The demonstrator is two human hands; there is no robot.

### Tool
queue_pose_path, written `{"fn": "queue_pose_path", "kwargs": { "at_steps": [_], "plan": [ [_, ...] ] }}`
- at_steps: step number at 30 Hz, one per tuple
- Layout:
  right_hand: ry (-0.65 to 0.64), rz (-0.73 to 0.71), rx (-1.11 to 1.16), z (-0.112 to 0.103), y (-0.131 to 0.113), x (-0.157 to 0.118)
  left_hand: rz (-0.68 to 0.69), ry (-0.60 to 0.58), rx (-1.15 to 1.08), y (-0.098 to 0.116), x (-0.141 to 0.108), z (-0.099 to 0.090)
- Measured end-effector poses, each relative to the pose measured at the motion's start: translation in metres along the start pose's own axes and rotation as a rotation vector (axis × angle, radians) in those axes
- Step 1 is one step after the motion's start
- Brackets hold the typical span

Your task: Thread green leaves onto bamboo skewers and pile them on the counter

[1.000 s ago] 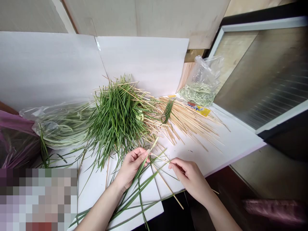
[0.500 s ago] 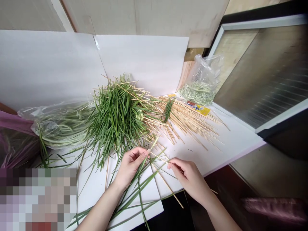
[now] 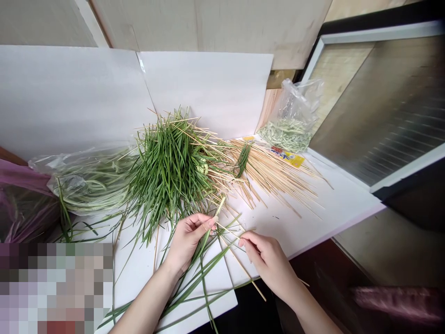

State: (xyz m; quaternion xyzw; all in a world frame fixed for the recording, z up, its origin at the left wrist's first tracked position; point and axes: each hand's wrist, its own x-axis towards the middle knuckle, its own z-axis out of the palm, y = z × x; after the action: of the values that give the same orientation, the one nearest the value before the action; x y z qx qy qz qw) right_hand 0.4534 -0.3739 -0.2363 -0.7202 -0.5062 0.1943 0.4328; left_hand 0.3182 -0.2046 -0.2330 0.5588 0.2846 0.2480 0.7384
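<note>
Honestly, with left hand [image 3: 192, 237] pinching green leaves [image 3: 219, 207] and right hand [image 3: 267, 256] pinching a stick [image 3: 228, 230], I could split the leaves by pushing hard.

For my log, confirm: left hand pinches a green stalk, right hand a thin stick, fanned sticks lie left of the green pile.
Wrong side: the head view shows the fanned sticks right of the green pile. The left hand pinches a green stalk, the right hand a thin stick.
</note>
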Motion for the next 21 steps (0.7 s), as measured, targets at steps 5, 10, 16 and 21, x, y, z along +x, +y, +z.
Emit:
{"fn": "queue_pose_path", "kwargs": {
  "at_steps": [5,10,16,21],
  "plan": [
    [0.039,-0.024,-0.008,0.0042,0.0024,-0.0011,0.001,-0.020,-0.009,-0.0010,0.0000,-0.0005],
    [0.052,-0.031,-0.009,0.0058,0.0031,-0.0016,-0.021,-0.050,-0.035,0.0004,-0.0016,0.0001],
    [0.057,-0.032,-0.006,0.0060,0.0023,-0.0017,-0.035,-0.053,-0.054,0.0009,-0.0022,0.0014],
    [0.070,-0.051,-0.032,0.0054,0.0020,-0.0018,-0.025,-0.052,-0.033,0.0008,-0.0030,0.0025]
  ]
}}
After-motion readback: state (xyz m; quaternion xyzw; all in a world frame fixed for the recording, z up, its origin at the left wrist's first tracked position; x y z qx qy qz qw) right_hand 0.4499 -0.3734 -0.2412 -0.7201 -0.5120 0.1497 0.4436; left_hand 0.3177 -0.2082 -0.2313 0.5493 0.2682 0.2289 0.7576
